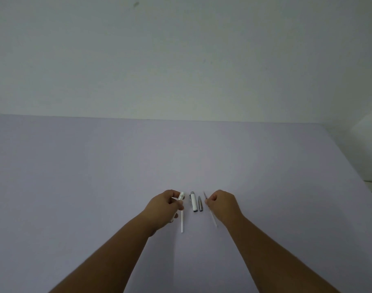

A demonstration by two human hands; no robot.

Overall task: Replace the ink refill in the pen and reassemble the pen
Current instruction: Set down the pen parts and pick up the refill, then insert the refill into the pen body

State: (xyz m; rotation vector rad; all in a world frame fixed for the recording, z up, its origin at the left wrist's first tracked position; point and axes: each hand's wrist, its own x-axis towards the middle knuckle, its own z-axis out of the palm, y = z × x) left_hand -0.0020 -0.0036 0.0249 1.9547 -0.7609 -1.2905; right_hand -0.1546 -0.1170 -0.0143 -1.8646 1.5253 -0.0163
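two hands are busy at once, so i take it slowly. my left hand (167,205) has its fingers closed around a white pen barrel (181,196), and a thin white refill (182,222) runs down toward me just beside it; i cannot tell whether that refill lies on the table (96,176) or is pinched too. my right hand (222,205) pinches a second refill (210,209), dark tip pointing away. between my hands the white-and-silver pen cap (194,201) and the grey tip cone (200,204) lie side by side, apart from both. to do this well, i judge i should feed the refill tip-first, straight along the barrel's axis, without bending it. no brand or writing is readable anywhere.
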